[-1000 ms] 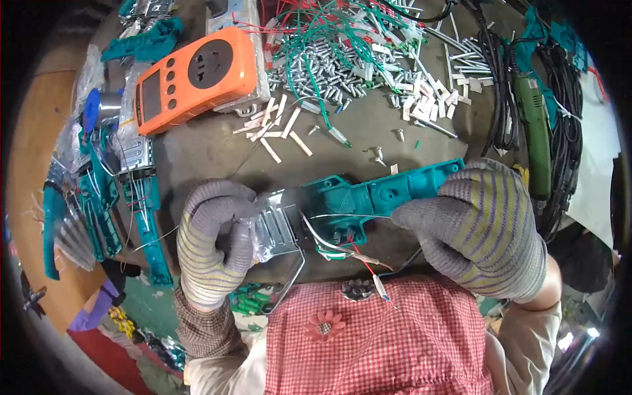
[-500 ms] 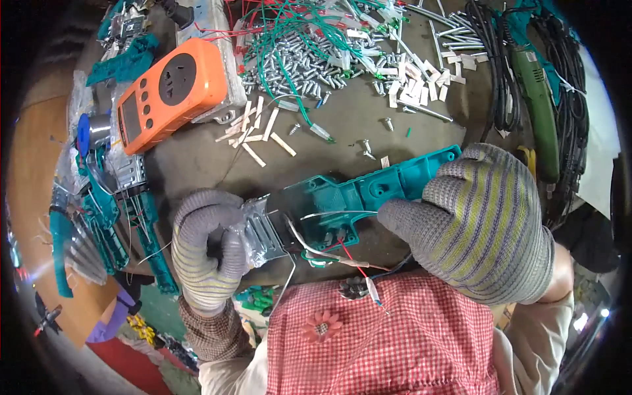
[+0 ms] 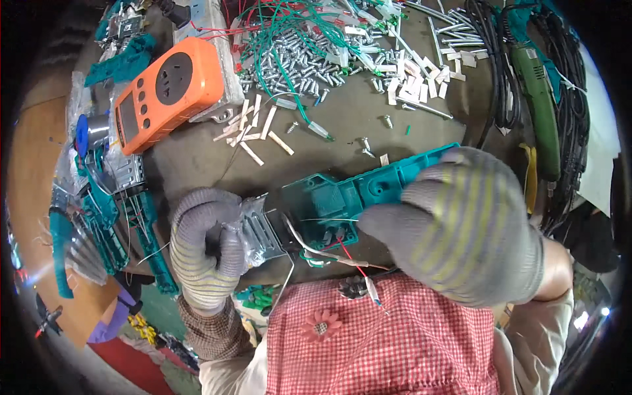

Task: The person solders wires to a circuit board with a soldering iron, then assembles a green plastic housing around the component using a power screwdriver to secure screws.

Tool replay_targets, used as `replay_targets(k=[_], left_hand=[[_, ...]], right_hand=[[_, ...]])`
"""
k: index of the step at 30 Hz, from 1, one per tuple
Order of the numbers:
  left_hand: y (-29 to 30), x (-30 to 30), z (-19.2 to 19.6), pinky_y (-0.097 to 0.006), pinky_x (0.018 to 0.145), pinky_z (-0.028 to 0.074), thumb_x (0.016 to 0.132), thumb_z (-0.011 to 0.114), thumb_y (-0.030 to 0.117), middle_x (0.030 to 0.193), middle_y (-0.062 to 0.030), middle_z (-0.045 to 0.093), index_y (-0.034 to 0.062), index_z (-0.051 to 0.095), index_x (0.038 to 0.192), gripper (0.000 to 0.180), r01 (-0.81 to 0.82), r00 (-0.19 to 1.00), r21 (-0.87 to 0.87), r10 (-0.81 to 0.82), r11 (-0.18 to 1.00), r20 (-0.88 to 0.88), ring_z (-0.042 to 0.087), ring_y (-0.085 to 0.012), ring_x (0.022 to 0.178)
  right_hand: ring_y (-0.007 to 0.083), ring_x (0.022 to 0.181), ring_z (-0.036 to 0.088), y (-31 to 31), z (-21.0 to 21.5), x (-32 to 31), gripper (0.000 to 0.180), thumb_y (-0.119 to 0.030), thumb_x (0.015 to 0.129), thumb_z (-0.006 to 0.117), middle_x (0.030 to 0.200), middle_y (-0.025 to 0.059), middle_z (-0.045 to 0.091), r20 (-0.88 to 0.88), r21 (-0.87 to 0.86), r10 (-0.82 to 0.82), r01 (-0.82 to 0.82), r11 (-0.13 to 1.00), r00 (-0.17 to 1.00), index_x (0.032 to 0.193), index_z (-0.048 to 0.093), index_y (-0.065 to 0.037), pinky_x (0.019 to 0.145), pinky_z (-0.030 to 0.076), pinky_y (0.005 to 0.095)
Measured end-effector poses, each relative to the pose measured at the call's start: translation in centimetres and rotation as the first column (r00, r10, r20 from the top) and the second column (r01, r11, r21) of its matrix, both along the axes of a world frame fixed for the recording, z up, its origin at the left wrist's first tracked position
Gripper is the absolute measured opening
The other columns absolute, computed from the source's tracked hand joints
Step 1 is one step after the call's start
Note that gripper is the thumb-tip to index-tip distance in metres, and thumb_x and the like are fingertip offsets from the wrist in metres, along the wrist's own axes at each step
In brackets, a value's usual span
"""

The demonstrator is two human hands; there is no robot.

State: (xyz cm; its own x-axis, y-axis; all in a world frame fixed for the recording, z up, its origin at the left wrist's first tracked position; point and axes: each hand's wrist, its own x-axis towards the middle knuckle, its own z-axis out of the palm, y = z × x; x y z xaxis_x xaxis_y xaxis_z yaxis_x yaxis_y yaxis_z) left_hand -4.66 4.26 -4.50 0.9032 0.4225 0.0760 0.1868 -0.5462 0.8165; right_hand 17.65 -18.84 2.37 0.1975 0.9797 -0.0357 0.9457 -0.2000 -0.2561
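An open teal power-tool housing point(image 3: 378, 189) lies across the near part of the bench, with wires inside it. At its left end is a slotted metal part point(image 3: 259, 230) partly covered in clear plastic. My left hand point(image 3: 205, 253), in a striped knit glove, is curled round that metal end. Above the housing's right part is my right hand point(image 3: 461, 230), gloved alike and slightly blurred. A thin white wire point(image 3: 326, 219) runs to its closed thumb and fingers; the fingertips are hidden. Red wire point(image 3: 347, 251) and a thicker white wire point(image 3: 304, 242) hang over the near edge.
An orange meter with a socket point(image 3: 168, 92) stands at left, near a solder spool point(image 3: 95, 131) and teal tool parts point(image 3: 105, 224). Behind lie piled screws point(image 3: 296, 59), green wires point(image 3: 280, 33) and white strips point(image 3: 415, 82). Black cables point(image 3: 503, 79) and a green tool point(image 3: 536, 112) are at right.
My right hand has shifted a little to the left along the housing, with the thin white wire at its fingers. The left hand keeps its hold on the metal end.
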Motion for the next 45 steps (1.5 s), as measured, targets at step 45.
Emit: replay_targets(k=[45], left_hand=[[2.4,6.4,0.9,-0.059,0.113,0.041,0.105,0.058,0.039,0.136,-0.0258,0.062,0.0044,0.073,0.102,0.038,0.570,0.793,0.069,-0.571,0.818,0.215,0.059,-0.0433,0.123]], right_hand=[[0.0357,0.091,0.072,2.9,1.9,2.4,0.019,-0.007,0.089,0.077,0.093,0.0137,0.073,-0.428,-0.099,-0.077,0.038,0.994,0.900,0.107,0.082,-0.004,0.081,0.057,0.0442]])
